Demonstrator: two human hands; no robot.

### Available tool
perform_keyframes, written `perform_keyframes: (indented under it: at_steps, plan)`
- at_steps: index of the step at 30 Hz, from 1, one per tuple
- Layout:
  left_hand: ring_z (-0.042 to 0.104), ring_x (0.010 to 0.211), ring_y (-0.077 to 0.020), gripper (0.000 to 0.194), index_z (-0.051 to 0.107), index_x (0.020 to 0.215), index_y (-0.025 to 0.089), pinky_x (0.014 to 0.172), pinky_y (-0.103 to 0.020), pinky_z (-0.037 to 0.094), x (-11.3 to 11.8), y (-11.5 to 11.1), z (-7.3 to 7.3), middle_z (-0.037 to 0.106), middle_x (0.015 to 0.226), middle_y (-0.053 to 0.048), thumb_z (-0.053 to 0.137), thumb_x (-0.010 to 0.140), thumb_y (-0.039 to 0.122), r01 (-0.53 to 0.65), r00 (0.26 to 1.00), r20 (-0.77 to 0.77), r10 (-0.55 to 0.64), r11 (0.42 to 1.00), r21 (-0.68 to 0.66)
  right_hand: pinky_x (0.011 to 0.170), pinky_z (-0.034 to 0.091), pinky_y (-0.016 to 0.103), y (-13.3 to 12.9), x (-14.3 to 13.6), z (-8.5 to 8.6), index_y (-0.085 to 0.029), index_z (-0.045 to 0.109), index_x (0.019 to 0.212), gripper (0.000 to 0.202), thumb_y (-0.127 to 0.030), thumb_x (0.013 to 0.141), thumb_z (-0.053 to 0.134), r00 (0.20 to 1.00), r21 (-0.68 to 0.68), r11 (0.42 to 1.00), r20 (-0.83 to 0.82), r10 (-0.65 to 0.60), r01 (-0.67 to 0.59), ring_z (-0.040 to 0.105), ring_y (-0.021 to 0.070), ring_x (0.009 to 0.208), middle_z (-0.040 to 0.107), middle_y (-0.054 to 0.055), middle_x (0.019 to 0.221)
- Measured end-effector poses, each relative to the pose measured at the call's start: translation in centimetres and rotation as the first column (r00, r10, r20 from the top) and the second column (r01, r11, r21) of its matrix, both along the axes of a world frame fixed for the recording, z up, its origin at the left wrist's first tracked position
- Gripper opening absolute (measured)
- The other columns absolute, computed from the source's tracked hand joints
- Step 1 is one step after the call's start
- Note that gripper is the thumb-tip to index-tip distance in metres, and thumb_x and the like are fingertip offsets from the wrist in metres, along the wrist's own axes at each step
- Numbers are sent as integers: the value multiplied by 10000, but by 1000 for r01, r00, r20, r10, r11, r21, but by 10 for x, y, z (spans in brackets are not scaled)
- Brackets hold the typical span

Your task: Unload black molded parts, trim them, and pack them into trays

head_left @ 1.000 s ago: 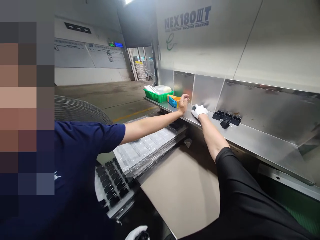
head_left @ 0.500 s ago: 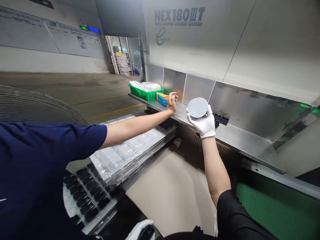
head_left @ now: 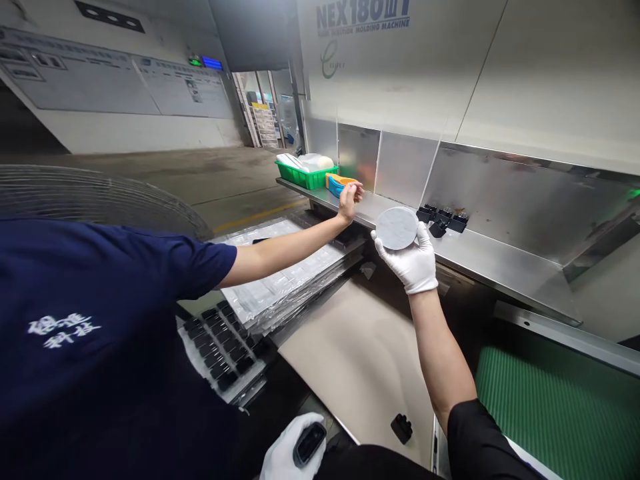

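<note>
My right hand [head_left: 419,263], in a white glove, is raised in front of the metal shelf. Its thumb and fingers grip a flat, round grey disc [head_left: 397,228] by its lower edge. My left hand [head_left: 285,450], also gloved in white, is low at the bottom edge. It is closed around a small black plastic part [head_left: 310,443] with a rounded, recessed face. Another black part [head_left: 401,428] with small knobs lies on the tan board [head_left: 345,347] between my arms. Several black parts [head_left: 440,220] stand on the shelf just beyond the disc.
A co-worker in a navy shirt stretches a bare hand [head_left: 349,202] over the shelf [head_left: 500,267], near orange and blue objects [head_left: 336,185] and a green basket [head_left: 307,178]. Bagged trays [head_left: 270,293] are stacked below. A green ribbed conveyor [head_left: 555,407] is at right, a fan guard [head_left: 100,190] at left.
The view has shifted, so most of the scene sits farther right. My left hand and its black part show more fully, and the knobbed part on the board is now in plain sight. The disc remains held.
</note>
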State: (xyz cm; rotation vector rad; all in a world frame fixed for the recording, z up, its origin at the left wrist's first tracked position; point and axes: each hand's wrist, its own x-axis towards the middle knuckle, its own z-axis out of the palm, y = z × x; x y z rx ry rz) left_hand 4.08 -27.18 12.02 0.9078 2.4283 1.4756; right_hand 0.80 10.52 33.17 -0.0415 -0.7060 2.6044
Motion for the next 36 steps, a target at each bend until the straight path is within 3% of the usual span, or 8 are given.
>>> perform_keyframes:
  at_steps: [10,12,15,17,19,23,31,36]
  plan:
    - [810,835,-232,149,790,996,257,820,-298,697,3,3,-10,822,946,-28,731,861,283,63,998,1,-63,995,80,921,658,440,9,-14,-7,-370,631,1284,410,-580,932,647,934,396,877,109,-339,272,713,251,1188,743,1,1273]
    - [811,833,-231,145,792,982,260,807,-295,697,4,6,-3,821,939,-25,722,855,269,56,998,1,-56,995,87,952,636,422,17,-28,-4,-368,627,1339,443,-570,944,624,855,619,687,45,-516,382,678,241,1254,709,11,1358]
    - [810,845,-229,151,793,973,255,818,-296,693,5,9,4,821,943,-30,711,846,248,48,999,-1,-48,995,82,1109,551,443,42,-58,6,-266,576,1438,551,-531,957,614,666,894,202,-132,-734,400,594,265,1366,635,101,1477]
    - [807,835,-226,149,792,964,249,808,-294,692,5,10,6,819,937,-33,704,843,243,40,999,-6,-40,996,77,1216,448,486,65,-80,13,-200,531,1481,588,-483,971,606,541,969,-114,-219,-812,220,522,298,1433,568,167,1542]
    - [805,825,-223,147,789,962,247,795,-290,690,4,9,4,817,930,-31,707,841,249,25,1000,-16,-24,997,74,1257,356,577,89,-99,15,-179,511,1505,618,-485,977,613,489,958,-266,-181,-854,-110,418,366,1509,458,212,1638]
    - [812,846,-224,164,794,989,245,813,-293,689,0,5,-2,823,951,-34,716,850,285,-35,999,-24,36,997,68,1212,290,710,121,-118,7,-195,433,1586,751,-601,978,603,395,798,-261,-32,-918,-542,298,470,1549,284,240,1741]
    - [799,835,-226,204,783,991,201,828,-313,678,-3,13,18,816,943,-56,736,837,325,-126,987,112,113,985,117,1083,393,497,124,-120,-2,-120,657,1324,418,-355,993,557,509,698,-550,-301,-807,-459,506,358,1266,617,231,1386]
    - [787,861,-202,192,761,1027,176,827,-289,655,-4,19,57,803,963,-67,766,877,297,-142,990,49,134,956,258,967,372,492,118,-117,0,-95,737,1244,337,-255,1009,556,484,616,-544,-283,-828,-570,487,347,1238,623,251,1381]
